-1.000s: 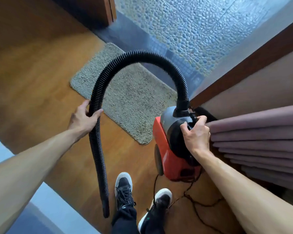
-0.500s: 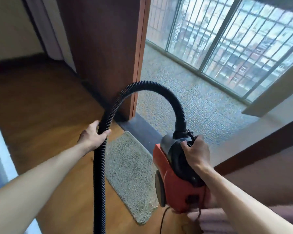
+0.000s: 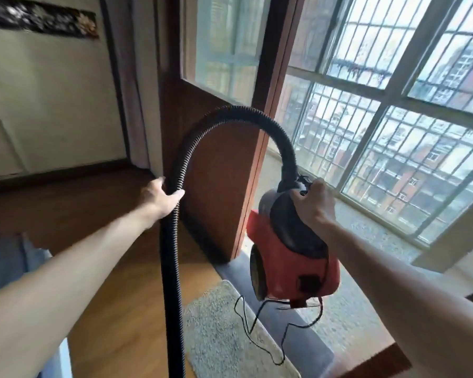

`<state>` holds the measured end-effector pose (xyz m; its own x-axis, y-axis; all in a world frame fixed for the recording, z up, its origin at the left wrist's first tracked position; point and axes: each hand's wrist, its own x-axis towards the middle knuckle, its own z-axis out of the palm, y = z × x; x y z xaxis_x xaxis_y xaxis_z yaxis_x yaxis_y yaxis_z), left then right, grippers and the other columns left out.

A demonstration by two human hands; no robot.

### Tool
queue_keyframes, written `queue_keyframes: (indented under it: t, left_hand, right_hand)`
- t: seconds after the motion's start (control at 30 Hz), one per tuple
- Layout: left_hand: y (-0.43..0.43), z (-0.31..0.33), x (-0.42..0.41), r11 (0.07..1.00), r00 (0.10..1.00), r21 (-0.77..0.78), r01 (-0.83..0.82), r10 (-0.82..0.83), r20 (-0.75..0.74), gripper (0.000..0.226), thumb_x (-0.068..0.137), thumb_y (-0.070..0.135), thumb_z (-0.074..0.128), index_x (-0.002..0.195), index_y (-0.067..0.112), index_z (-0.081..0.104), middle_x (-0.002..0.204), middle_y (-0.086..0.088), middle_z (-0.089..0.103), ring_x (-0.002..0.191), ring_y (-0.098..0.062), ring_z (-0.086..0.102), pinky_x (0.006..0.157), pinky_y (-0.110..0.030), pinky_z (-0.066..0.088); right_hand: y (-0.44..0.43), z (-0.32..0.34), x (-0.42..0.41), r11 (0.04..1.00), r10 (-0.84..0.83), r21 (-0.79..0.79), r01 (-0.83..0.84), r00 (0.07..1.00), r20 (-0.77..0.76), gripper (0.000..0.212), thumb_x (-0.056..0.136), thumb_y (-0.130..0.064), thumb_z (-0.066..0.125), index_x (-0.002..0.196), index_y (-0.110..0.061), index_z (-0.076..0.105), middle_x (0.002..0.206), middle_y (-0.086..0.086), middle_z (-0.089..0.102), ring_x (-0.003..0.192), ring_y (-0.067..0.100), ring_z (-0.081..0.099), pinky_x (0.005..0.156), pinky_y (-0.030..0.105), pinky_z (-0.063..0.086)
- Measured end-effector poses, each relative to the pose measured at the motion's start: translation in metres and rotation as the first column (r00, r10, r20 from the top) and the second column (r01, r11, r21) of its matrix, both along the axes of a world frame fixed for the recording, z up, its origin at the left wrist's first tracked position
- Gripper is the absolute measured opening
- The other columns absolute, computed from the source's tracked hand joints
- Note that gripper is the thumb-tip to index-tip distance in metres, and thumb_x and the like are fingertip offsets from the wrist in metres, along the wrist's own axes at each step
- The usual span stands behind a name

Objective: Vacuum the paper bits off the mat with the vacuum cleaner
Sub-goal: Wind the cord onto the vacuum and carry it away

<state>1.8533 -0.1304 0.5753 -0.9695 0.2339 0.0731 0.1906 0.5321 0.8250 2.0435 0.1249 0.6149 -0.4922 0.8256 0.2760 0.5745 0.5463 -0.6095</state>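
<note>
A red and black vacuum cleaner (image 3: 290,266) hangs in the air at centre right, and my right hand (image 3: 313,204) grips its top handle. Its ribbed black hose (image 3: 172,255) arches up from the body and drops straight down past the bottom edge. My left hand (image 3: 159,196) grips the hose on the left side of the arch. The beige shaggy mat (image 3: 216,336) lies on the wooden floor below the cleaner. I can make out no paper bits on it. A thin black cord (image 3: 257,317) dangles from the cleaner over the mat.
A brown wooden door (image 3: 219,159) with a glass pane stands open behind the hose. A grey threshold (image 3: 298,331) leads to a pebbled balcony floor (image 3: 366,241) with barred windows (image 3: 393,132). A blue and white object (image 3: 8,263) sits at the left.
The view has swung upward from the floor to the door and windows. The vacuum cleaner now hangs lifted off the floor. Both hands keep their grips.
</note>
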Motion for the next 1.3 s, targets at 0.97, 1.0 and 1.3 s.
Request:
queue_keyframes:
  t: [0.97,1.0,1.3]
  left_hand:
    - [-0.132,0.098,-0.156,0.842,0.839,0.070,-0.534,0.539,-0.079,0.048,0.087,0.036,0.071,0.126,0.012,0.058,0.121,-0.005,0.063,0.105,-0.030,0.062,0.082,-0.036,0.054]
    - [-0.136,0.098,-0.163,0.837,0.834,0.079,-0.541,0.546,-0.075,0.047,0.086,0.036,0.071,0.125,0.013,0.058,0.117,-0.003,0.063,0.099,-0.029,0.062,0.079,-0.038,0.056]
    - [-0.185,0.086,-0.275,0.819,0.815,0.065,-0.570,0.573,-0.080,0.044,0.083,0.046,0.071,0.114,0.017,0.059,0.114,-0.004,0.065,0.093,-0.030,0.066,0.063,-0.039,0.060]
  right_hand:
    - [-0.102,0.101,-0.314,0.843,0.517,-0.064,-0.534,0.837,-0.177,0.037,0.079,-0.035,0.065,0.099,-0.013,0.043,0.102,0.013,0.063,0.096,0.038,0.062,0.068,0.036,0.047]
    - [-0.106,0.102,-0.325,0.835,0.530,-0.063,-0.547,0.829,-0.179,0.037,0.079,-0.035,0.066,0.099,-0.013,0.043,0.102,0.013,0.063,0.096,0.038,0.062,0.067,0.036,0.046]
    - [-0.148,0.092,-0.441,0.811,0.562,-0.090,-0.579,0.812,-0.156,0.045,0.078,-0.035,0.070,0.107,-0.010,0.046,0.106,0.013,0.062,0.100,0.039,0.060,0.069,0.036,0.046]
